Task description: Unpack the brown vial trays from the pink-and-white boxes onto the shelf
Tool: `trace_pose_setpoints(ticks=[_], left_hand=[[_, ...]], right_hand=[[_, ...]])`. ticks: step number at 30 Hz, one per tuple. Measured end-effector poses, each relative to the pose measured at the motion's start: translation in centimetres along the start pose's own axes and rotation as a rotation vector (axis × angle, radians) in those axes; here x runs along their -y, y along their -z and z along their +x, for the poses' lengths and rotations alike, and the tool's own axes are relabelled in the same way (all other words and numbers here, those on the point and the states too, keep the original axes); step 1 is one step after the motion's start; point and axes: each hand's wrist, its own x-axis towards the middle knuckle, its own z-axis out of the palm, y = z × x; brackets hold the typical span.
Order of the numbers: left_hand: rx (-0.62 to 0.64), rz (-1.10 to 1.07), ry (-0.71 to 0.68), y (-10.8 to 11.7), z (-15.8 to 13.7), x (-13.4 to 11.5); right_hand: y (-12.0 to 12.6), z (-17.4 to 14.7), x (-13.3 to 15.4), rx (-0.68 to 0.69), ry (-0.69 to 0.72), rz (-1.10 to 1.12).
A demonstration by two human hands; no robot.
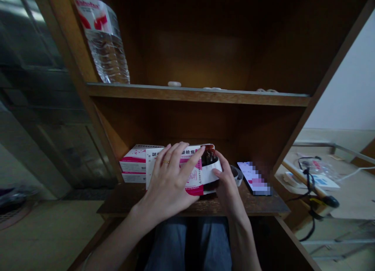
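A white and pink medicine box marked "Oral Solution" is held over the front of the desk. My left hand, with a ring on one finger, lies across it and grips it from above. The box's right end is open, and dark brown vials show there. A white cardboard strip curves across the vials. My right hand is closed on that strip at the open end, its thumb pressing on the front. Its other fingers are partly hidden behind.
More pink and white boxes are stacked on the left. A roll of tape and a phone lie to the right. On the shelf above stands a water bottle. A walking stick leans at the right.
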Motion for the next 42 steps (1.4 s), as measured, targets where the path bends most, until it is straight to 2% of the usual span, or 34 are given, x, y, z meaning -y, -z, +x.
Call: trace_pose_setpoints(ticks=[3, 11, 17, 24, 27, 34, 39, 42], left_hand=[[-0.001, -0.004, 0.026, -0.5, 0.3, 0.4], [0.01, -0.059, 0.034, -1.5, 0.8, 0.0], [0.006, -0.071, 0.023, -2.4, 0.9, 0.2], [0.027, -0.077, 0.0, -2.2, 0.9, 0.7], [0.038, -0.085, -0.009, -2.1, 0.7, 0.5], [0.04, -0.143, -0.014, -3.4, 0.7, 0.0], [0.046, -0.152, 0.016, -3.6, 0.9, -0.1], [0.047, -0.187, 0.075, -3.4, 1.1, 0.0]], right_hand=[[0.3, 0.4, -0.2, -0.042, -0.054, 0.114], [-0.7, -0.4, 1.0, -0.195, -0.114, 0.066], [-0.8, -0.1, 0.7, -0.144, -0.098, 0.069], [1.0, 0.1, -0.1, -0.163, -0.165, 0.036], [1.5, 0.3, -0.2, -0.12, -0.163, -0.005], [1.0, 0.0, 0.9, 0.05, -0.051, -0.15], [0.8, -0.1, 1.0, 0.038, -0.026, -0.178], [1.2, -0.5, 0.6, -0.028, 0.162, -0.319]])
